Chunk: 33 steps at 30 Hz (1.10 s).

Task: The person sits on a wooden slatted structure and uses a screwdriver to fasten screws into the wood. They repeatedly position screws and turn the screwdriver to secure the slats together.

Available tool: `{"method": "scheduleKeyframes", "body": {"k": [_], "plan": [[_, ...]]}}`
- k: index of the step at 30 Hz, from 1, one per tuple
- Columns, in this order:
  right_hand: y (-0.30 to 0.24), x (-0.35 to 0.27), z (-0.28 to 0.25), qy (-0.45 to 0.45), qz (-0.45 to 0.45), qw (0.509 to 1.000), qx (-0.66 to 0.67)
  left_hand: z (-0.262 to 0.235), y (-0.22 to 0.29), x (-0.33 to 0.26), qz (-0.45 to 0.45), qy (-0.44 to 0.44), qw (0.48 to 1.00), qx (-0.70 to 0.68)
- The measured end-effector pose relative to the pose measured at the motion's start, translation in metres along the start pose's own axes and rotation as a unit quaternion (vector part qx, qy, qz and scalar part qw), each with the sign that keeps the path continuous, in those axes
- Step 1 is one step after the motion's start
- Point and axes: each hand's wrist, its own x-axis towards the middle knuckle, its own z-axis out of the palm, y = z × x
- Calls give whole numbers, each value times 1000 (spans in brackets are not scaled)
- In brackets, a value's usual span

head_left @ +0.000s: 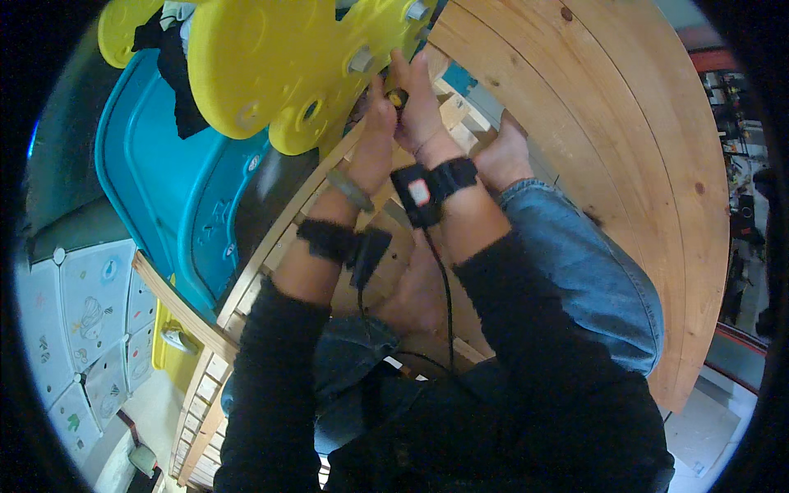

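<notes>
Both my hands are close together below the edge of a large yellow plastic panel (271,66) with grey bolt heads (360,59). My right hand (421,107) is closed around a black-and-yellow handle that looks like a screwdriver (398,99); its far end is hidden. Right beside it, my left hand (378,123) is closed, with its fingers mostly turned away; what they grip does not show. Beneath my hands is a wooden slatted frame (283,226). Dark straps with small boxes and cables circle both my wrists.
A curved wooden plank surface (625,164) spans the right. At left stand a teal plastic piece (156,172) with black cloth (185,99) over it and a pale panelled cabinet (90,320). My bare feet (503,156) and jeans are close under my arms. Stocked shelves (740,181) line the far right.
</notes>
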Motion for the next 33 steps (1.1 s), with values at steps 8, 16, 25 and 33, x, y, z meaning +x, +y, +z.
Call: {"method": "scheduleKeyframes", "body": {"k": [8,16,25,33], "plan": [[10,0,6,28,-84,994,-70,-36,15,30,76,-66,980,169],[-16,-3,12,66,-4,997,34,-30,-11,-14,84,-132,972,177],[-5,-2,16,162,-46,983,-66,-48,5,8,41,-14,930,364],[-55,-37,-4,45,-131,783,-606,-27,-4,13,94,80,924,362]]}}
